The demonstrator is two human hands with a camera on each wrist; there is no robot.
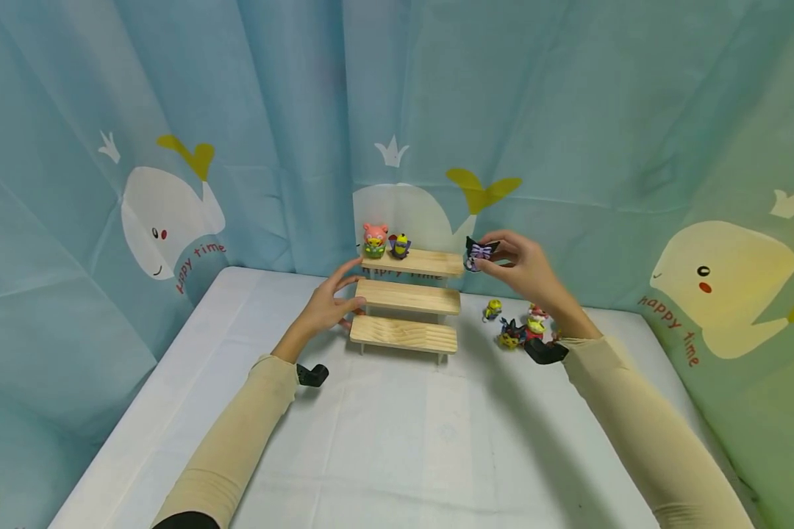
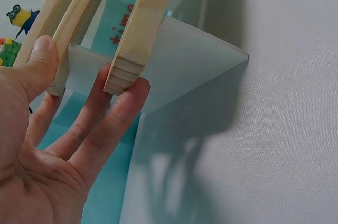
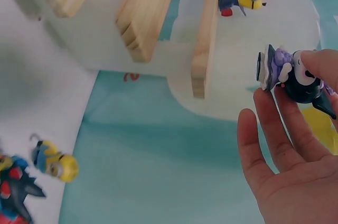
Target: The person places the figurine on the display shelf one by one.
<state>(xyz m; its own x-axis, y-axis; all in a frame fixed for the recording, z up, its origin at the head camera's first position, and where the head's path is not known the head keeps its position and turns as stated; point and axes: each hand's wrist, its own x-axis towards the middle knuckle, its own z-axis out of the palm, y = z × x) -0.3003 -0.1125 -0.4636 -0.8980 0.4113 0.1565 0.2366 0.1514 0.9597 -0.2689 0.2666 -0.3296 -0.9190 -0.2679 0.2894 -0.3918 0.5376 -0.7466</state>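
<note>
A three-step wooden display shelf stands on the table against the curtain. On the left part of its top plank are a pink figurine with a green body and a yellow minion figurine in a dark cape. My left hand holds the shelf by its left end, thumb on one plank and fingers spread around the plank ends. Just off the top plank's right end, my right hand pinches a figurine with black pointed ears and a purple bow between thumb and fingers, in the air.
On the table right of the shelf lies a small minion figurine. Close by are a dark spiky figurine and a red-and-white one, partly hidden by the right wrist's camera mount. A whale-print curtain surrounds the white table.
</note>
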